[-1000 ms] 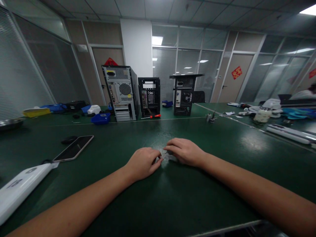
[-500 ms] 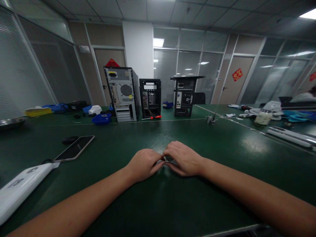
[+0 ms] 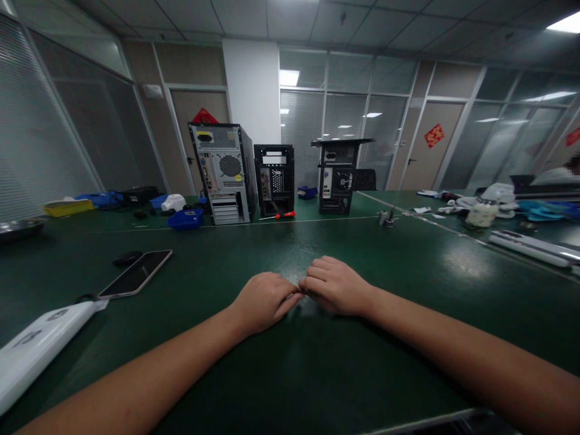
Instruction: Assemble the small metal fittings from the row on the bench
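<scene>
The left hand (image 3: 265, 303) shows a narrow grip, apparently on a small piece hidden where the fingertips meet above the surface (image 3: 299, 374). The right hand (image 3: 338, 287) is curled; its hold cannot be confirmed. Piece judged light, stiff, droppable; pinch opposite edges.

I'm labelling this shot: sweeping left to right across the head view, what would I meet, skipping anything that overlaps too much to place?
White box → phone → front blue tray → left hand → right hand → metal parts → long white object.
</scene>
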Demonstrator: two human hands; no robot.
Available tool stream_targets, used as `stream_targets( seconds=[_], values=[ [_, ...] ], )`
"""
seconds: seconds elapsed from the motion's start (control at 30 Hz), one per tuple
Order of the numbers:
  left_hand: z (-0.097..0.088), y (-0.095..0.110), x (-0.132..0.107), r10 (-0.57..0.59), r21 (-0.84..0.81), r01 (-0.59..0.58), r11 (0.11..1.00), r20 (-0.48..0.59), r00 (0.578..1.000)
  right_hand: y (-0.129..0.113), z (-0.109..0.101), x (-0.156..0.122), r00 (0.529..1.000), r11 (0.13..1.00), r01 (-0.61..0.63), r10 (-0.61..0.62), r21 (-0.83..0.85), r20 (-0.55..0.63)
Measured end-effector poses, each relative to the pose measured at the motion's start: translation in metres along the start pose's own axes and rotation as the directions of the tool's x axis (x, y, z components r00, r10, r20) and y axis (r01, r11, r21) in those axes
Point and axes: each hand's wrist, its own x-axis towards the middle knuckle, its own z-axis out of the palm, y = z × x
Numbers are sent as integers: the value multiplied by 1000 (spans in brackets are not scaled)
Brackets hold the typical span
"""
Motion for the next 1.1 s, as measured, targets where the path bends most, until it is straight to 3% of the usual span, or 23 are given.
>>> stream_targets(
  seconds=[0.13,0.23,0.3,0.4,0.47,0.53,0.6,0.7,0.77,0.87,1.0,1.1],
  values=[
    [1,3,0,-48,-18,49,999,46,998,34,-2,-18,982,982,-185,185,-30,20],
    [-3,3,-3,-138,-19,140,990,80,987,74,-1,-48,904,902,-421,426,-100,35],
    [-7,2,-7,-215,-8,217,976,96,972,102,0,-75,794,791,-592,605,-154,54],
    [-11,1,-12,-288,30,287,958,106,952,140,2,-123,542,545,-816,837,-194,74],
    [-11,1,-13,-307,49,304,951,104,946,161,4,-156,372,383,-904,924,-192,92],
    [-9,1,-13,-317,52,313,948,98,944,178,7,-185,232,247,-953,967,-176,105],
    [-6,1,-11,-319,49,315,948,99,943,190,10,-208,135,144,-978,988,-149,75],
    [-4,1,-9,-320,49,317,947,109,941,199,12,-223,29,31,-995,999,-92,24],
    [-4,2,-9,-317,45,314,948,117,941,199,11,-222,-13,-12,-999,1000,-45,27],
    [-5,2,-11,-313,39,311,950,127,941,194,6,-212,-20,-21,-999,1000,43,22],
    [-3,2,-12,-308,34,307,951,139,941,186,-13,-201,28,44,-991,992,128,-124],
    [0,1,-10,-306,28,305,952,147,941,186,-29,-205,66,87,-992,975,91,-213]
  ],
)
